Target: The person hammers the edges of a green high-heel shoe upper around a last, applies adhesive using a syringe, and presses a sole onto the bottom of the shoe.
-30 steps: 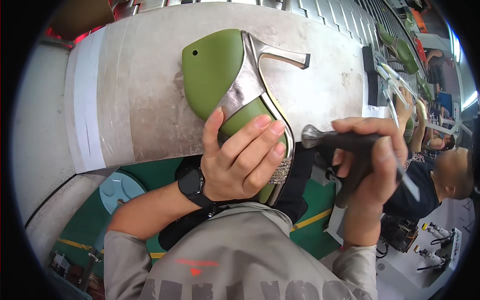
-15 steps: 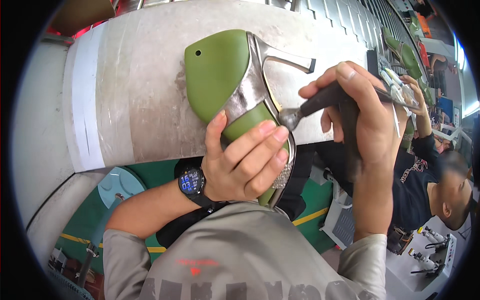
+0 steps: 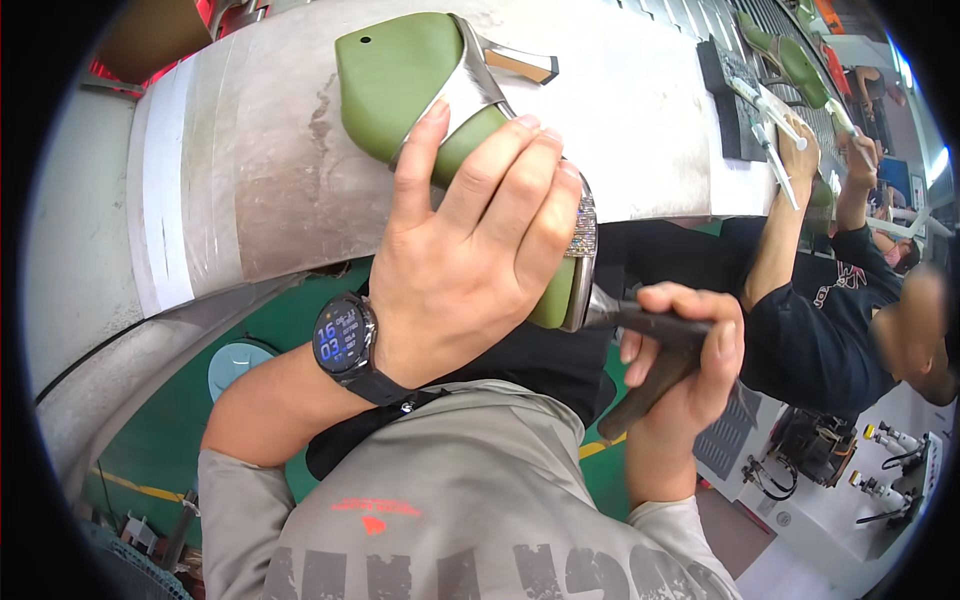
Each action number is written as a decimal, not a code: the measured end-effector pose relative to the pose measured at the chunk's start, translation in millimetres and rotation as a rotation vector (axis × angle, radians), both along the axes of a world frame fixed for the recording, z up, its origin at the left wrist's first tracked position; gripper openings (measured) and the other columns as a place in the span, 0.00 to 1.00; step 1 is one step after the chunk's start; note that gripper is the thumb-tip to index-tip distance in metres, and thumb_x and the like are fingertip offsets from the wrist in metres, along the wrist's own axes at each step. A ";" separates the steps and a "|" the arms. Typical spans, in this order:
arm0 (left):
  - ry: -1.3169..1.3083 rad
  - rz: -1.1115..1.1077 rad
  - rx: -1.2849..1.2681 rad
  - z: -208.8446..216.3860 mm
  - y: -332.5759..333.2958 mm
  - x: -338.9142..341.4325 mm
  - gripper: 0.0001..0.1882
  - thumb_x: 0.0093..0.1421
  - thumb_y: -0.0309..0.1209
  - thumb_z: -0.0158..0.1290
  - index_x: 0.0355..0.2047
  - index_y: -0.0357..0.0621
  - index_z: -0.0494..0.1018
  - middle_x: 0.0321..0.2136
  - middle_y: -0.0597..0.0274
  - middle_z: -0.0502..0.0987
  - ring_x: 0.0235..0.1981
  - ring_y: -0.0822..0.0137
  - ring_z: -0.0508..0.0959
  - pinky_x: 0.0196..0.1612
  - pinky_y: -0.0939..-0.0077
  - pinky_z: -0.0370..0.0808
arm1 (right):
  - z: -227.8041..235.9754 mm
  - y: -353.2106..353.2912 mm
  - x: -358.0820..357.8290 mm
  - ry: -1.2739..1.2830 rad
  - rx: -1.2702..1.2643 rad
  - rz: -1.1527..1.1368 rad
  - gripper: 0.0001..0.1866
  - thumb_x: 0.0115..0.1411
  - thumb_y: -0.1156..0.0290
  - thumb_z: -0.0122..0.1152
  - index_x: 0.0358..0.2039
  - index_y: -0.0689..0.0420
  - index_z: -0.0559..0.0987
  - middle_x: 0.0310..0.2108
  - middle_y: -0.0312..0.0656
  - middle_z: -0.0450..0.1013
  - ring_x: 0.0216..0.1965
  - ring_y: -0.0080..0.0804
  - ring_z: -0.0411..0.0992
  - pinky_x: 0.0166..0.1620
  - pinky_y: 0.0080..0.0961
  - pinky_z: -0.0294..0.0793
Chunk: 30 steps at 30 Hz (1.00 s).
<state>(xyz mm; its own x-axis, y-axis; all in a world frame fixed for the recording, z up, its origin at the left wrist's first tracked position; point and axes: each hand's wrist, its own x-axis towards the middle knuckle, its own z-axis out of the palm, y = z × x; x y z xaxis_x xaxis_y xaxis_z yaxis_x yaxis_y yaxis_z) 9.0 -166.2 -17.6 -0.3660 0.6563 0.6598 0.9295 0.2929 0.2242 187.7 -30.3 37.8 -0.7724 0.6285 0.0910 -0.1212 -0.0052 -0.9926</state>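
Note:
A high-heeled shoe in silver straps sits on a green shoe last [image 3: 400, 85], its slim heel [image 3: 525, 66] toward the far side and a band of glitter [image 3: 584, 225] near the toe. My left hand [image 3: 480, 215] lies over the middle of the shoe, fingers wrapped around it. In my right hand [image 3: 690, 345] is a dark hammer [image 3: 655, 330], gripped close to its head, with the short handle slanting down to the left. The hammer's bright metal face [image 3: 601, 305] meets the sole edge at the toe end.
The shoe's heel end is over a pale worktable [image 3: 270, 130], its toe beyond the near edge. A black block [image 3: 728, 100] and syringe-like tubes [image 3: 765, 115] lie at the right. Beside them a co-worker [image 3: 825, 320] works, near more green lasts [image 3: 800, 70].
The shoe has shifted up and left with my left hand. My right hand and the hammer have moved down, from the sole's middle to its toe end.

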 end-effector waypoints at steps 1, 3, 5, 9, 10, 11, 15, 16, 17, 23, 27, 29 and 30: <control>0.001 -0.005 -0.003 -0.2 0.1 0.4 0.24 0.59 0.26 0.57 0.57 0.40 0.71 0.58 0.53 0.77 0.62 0.53 0.77 0.71 0.35 0.59 | 3.6 -4.7 6.2 -0.011 -0.012 -0.032 0.21 0.78 0.54 0.45 0.46 0.63 0.73 0.44 0.63 0.80 0.22 0.26 0.73 0.32 0.24 0.80; -0.008 -0.003 -0.004 0.4 0.4 0.9 0.24 0.59 0.27 0.57 0.57 0.40 0.70 0.58 0.53 0.77 0.62 0.53 0.77 0.71 0.35 0.59 | 6.4 -8.7 9.1 0.059 -0.012 -0.036 0.22 0.78 0.51 0.47 0.46 0.62 0.73 0.43 0.61 0.80 0.22 0.27 0.74 0.32 0.25 0.80; -0.014 0.004 -0.001 2.2 1.5 2.9 0.24 0.60 0.26 0.57 0.57 0.40 0.71 0.57 0.53 0.78 0.61 0.53 0.77 0.71 0.35 0.59 | 9.3 -8.4 6.0 0.072 -0.010 -0.044 0.24 0.77 0.48 0.49 0.46 0.61 0.72 0.42 0.62 0.80 0.21 0.27 0.73 0.31 0.26 0.81; 0.009 0.037 0.029 -1.8 4.6 4.0 0.21 0.62 0.24 0.59 0.55 0.41 0.71 0.56 0.54 0.79 0.60 0.55 0.79 0.70 0.36 0.62 | 16.2 -6.9 -3.2 -0.041 0.065 -0.002 0.25 0.76 0.46 0.52 0.45 0.60 0.72 0.41 0.62 0.80 0.20 0.27 0.73 0.29 0.25 0.79; 0.004 0.039 0.027 -1.5 5.6 4.0 0.21 0.62 0.24 0.59 0.55 0.41 0.71 0.56 0.54 0.79 0.60 0.55 0.79 0.70 0.36 0.62 | 17.9 -7.0 -4.3 -0.057 0.090 -0.014 0.25 0.76 0.46 0.53 0.45 0.60 0.73 0.41 0.62 0.81 0.20 0.26 0.73 0.28 0.24 0.79; 0.000 0.049 0.021 -0.3 6.6 4.6 0.20 0.63 0.24 0.59 0.55 0.41 0.71 0.55 0.54 0.80 0.60 0.56 0.79 0.69 0.36 0.63 | 19.3 -6.3 -6.1 -0.074 0.115 -0.024 0.25 0.75 0.45 0.54 0.45 0.59 0.73 0.41 0.61 0.81 0.20 0.26 0.73 0.27 0.23 0.78; -0.004 0.073 0.005 -2.0 4.1 4.6 0.18 0.65 0.25 0.59 0.54 0.42 0.72 0.55 0.55 0.80 0.59 0.57 0.79 0.69 0.36 0.65 | 19.5 -2.3 -15.1 -0.094 0.101 -0.009 0.26 0.74 0.45 0.56 0.43 0.60 0.74 0.39 0.61 0.82 0.20 0.25 0.73 0.26 0.21 0.78; -0.004 0.077 0.002 -2.2 3.6 5.2 0.18 0.65 0.25 0.59 0.54 0.42 0.72 0.55 0.55 0.80 0.59 0.57 0.79 0.69 0.36 0.65 | 19.9 -0.7 -18.1 -0.094 0.099 -0.005 0.26 0.74 0.45 0.56 0.43 0.60 0.74 0.39 0.61 0.82 0.20 0.25 0.73 0.26 0.21 0.78; -0.015 0.074 0.002 -2.2 4.3 6.4 0.18 0.65 0.25 0.59 0.54 0.43 0.71 0.55 0.55 0.80 0.59 0.57 0.79 0.69 0.35 0.65 | 21.7 1.9 -21.3 -0.107 0.102 -0.004 0.26 0.74 0.46 0.57 0.42 0.61 0.74 0.39 0.61 0.82 0.20 0.24 0.73 0.26 0.21 0.77; -0.011 0.064 0.019 -3.7 3.7 6.6 0.18 0.65 0.25 0.58 0.55 0.43 0.71 0.55 0.54 0.80 0.59 0.56 0.79 0.68 0.33 0.64 | 32.6 23.6 -41.0 -0.121 0.136 0.095 0.24 0.72 0.51 0.59 0.39 0.64 0.75 0.37 0.61 0.83 0.21 0.22 0.73 0.25 0.18 0.76; -0.005 0.080 0.095 -10.7 2.6 4.4 0.17 0.65 0.28 0.60 0.52 0.46 0.72 0.53 0.59 0.80 0.59 0.60 0.79 0.67 0.33 0.65 | 32.6 36.8 -50.1 -0.128 0.058 0.223 0.21 0.71 0.57 0.58 0.40 0.67 0.77 0.37 0.59 0.83 0.21 0.22 0.72 0.25 0.17 0.75; -0.007 0.078 0.101 -13.7 -1.1 4.0 0.18 0.65 0.28 0.59 0.54 0.46 0.71 0.54 0.59 0.80 0.59 0.60 0.79 0.68 0.34 0.64 | 39.7 39.1 -54.3 -0.223 0.027 0.239 0.20 0.71 0.58 0.57 0.42 0.67 0.77 0.39 0.60 0.83 0.21 0.23 0.73 0.26 0.18 0.76; -0.002 0.086 0.112 -15.6 -2.2 3.8 0.17 0.65 0.28 0.59 0.54 0.46 0.71 0.54 0.59 0.80 0.59 0.60 0.79 0.68 0.34 0.64 | 40.8 36.8 -54.3 -0.157 0.134 0.162 0.20 0.71 0.59 0.57 0.43 0.67 0.77 0.39 0.60 0.83 0.21 0.23 0.73 0.26 0.19 0.76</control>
